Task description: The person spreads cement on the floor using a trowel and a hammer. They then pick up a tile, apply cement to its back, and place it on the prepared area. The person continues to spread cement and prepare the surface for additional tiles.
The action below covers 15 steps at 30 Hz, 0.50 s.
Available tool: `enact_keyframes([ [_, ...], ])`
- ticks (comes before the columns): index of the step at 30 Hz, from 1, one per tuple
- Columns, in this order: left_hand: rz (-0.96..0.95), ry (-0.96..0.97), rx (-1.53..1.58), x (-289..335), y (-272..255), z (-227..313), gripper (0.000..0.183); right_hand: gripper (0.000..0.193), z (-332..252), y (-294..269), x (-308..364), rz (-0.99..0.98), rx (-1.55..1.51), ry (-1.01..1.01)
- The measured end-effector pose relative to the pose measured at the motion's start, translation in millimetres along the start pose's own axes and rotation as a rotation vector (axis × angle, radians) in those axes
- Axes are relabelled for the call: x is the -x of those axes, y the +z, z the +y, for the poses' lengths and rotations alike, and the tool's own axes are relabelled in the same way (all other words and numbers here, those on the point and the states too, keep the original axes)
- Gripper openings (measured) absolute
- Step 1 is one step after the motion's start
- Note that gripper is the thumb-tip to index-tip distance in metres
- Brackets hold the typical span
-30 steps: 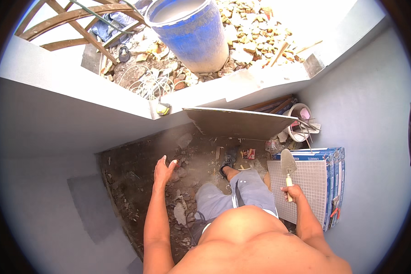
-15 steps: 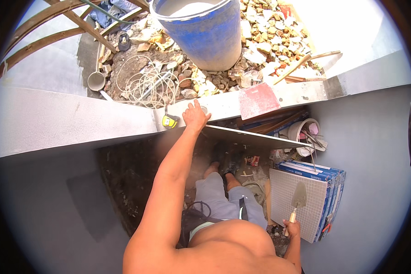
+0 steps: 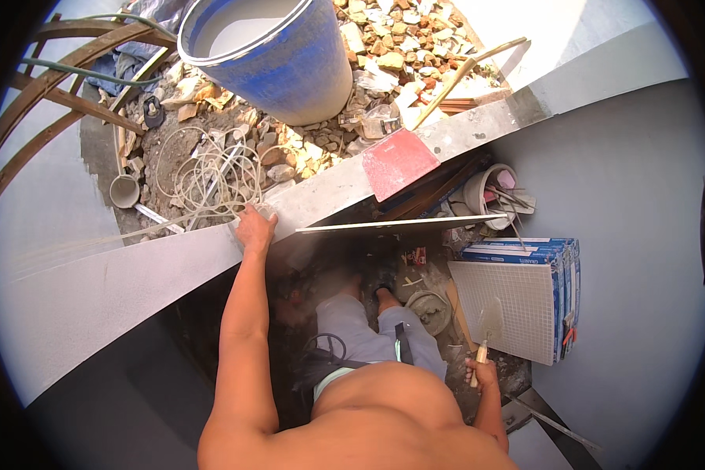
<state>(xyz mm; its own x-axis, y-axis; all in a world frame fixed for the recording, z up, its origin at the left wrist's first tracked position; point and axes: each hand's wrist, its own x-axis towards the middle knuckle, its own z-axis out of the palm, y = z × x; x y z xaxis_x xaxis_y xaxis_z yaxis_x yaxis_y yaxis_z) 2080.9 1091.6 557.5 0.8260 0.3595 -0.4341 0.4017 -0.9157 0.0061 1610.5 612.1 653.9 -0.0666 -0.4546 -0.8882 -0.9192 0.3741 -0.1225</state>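
Observation:
My left hand (image 3: 256, 228) rests on the top edge of the low wall (image 3: 321, 192), thumb apart from the fingers. Under the palm the view is hidden, and the yellow tape measure does not show. Low on the right, my right hand (image 3: 482, 374) is closed around the wooden handle of a trowel (image 3: 490, 321), blade pointing up. Behind the blade, a tile with a grid-patterned face (image 3: 517, 301) leans on blue boxes (image 3: 568, 274). A thin flat panel seen edge-on (image 3: 399, 225) stands between my legs and the wall.
Beyond the wall stand a blue barrel (image 3: 290, 86), rubble (image 3: 399, 47) and a tangle of pale cord (image 3: 211, 176). A red flat piece (image 3: 399, 163) lies on the wall top. A white bucket with tools (image 3: 482, 188) stands in the right corner. Another bucket (image 3: 431, 309) is near my feet.
The view has turned and shifted. My left hand has moved left along the wall top to where the tape measure lay; the tape measure no longer shows. The trowel stays in my right hand.

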Motion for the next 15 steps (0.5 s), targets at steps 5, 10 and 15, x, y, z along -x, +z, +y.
enact_keyframes([
  [5, 0.546, 0.254, -0.045, 14.1, 14.4, 1.4, 0.071, 0.022, -63.1, 18.2, 0.2, 0.120, 0.028, -0.309],
  [10, 0.320, 0.510, 0.102, 60.3, 22.1, 34.6, 0.035, 0.033, -129.1, 10.7, -57.7, 0.406, 0.121, -0.831],
  [15, 0.106, 0.396, -0.126, 56.6, 55.3, 37.7, 0.039, 0.037, -248.7, 8.9, -109.4, 0.386, 0.070, -0.884],
])
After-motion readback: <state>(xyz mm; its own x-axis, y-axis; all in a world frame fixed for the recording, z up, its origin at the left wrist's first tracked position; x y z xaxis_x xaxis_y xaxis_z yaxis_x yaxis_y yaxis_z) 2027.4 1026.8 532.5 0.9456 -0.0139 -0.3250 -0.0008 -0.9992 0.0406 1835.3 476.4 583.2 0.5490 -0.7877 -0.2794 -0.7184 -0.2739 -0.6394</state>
